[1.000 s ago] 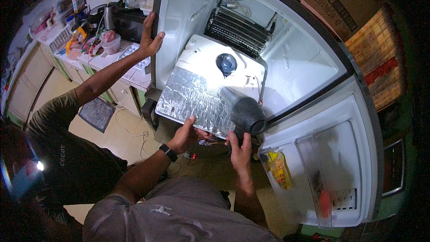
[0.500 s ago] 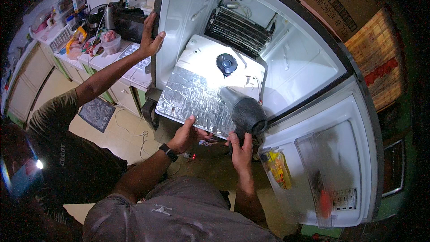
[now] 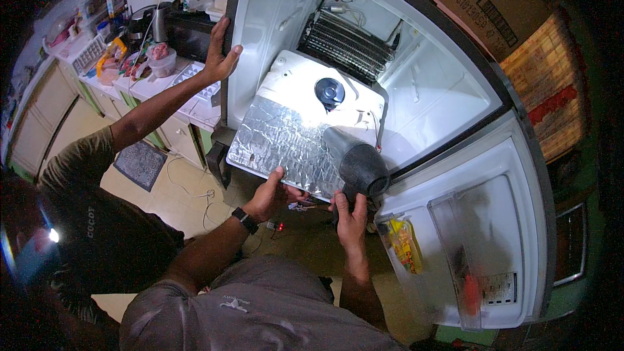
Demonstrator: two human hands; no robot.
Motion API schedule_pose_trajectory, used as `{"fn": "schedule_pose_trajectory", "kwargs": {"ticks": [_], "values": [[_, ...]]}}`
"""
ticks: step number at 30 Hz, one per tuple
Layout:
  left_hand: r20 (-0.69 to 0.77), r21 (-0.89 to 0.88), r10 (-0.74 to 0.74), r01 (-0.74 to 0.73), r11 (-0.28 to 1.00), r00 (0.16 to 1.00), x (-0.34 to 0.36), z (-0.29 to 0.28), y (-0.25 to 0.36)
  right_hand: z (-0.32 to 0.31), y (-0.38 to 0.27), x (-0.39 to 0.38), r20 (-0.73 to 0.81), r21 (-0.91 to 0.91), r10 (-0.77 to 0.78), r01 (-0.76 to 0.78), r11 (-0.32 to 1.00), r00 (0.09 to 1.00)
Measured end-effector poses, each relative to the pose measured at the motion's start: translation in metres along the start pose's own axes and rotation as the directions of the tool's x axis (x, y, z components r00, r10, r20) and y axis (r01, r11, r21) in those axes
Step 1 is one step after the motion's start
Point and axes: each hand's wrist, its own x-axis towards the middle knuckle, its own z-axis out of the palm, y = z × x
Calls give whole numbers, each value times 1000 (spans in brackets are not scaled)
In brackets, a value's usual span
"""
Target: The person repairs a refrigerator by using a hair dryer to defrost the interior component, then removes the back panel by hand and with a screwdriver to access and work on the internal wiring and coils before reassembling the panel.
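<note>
The foil-faced panel [image 3: 279, 146] was gripped at its near edge by the L hand [image 3: 265, 199], w/ the thumb laid on the foil side and the other fingers curled underneath, partly hidden. A dark watch [image 3: 246, 221] was worn on that wrist, just behind the fingers. By the R hand [image 3: 351, 220], to the right of the L fingers, the handle of a black hair dryer [image 3: 361, 166] was grasped, two digits visible around it; how the remaining R fingers were set couldn't be told. The dryer's body was held just beyond the R fingertips, over the panel's right part, its nozzle angled up-left; whether panel & nozzle touched couldn't be made out. Farther from the L fingers, a round black fan [image 3: 329, 93] was set in the panel's brightly lit white part, and beyond it a finned coil [image 3: 350, 45] was exposed in the fridge compartment [image 3: 448, 91]. Right of the R fingers, a yellow packet [image 3: 404, 246] was held in the open fridge door [image 3: 507, 201]. Up-left of the L fingers, the fridge's grey side [image 3: 225, 101] was touched by a co-worker's hand [image 3: 220, 64].
</note>
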Motion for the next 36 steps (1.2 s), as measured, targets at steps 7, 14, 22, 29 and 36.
{"fn": "schedule_pose_trajectory", "kwargs": {"ticks": [7, 14, 22, 29, 36], "values": [[-34, -3, -40, 40, 999, 999, 0, 1, 2, -1, 0, -1, -1, -53, 27, -27, 998, 1000], [-47, 18, -37, 37, 999, 998, -1, 4, 3, -1, 3, 0, 5, -33, 31, -30, 999, 1000], [0, -8, -22, 22, 1000, 1000, 0, 2, 3, -5, 16, 9, -59, -96, -27, 21, 995, 998], [-6, -19, -26, 26, 999, 1000, -2, -2, 2, 8, -22, 31, -68, 13, -60, 61, 998, 996], [8, -9, -9, 9, 1000, 1000, 2, -5, -1, 25, -22, 67, -165, 91, -30, 46, 995, 986]]}}
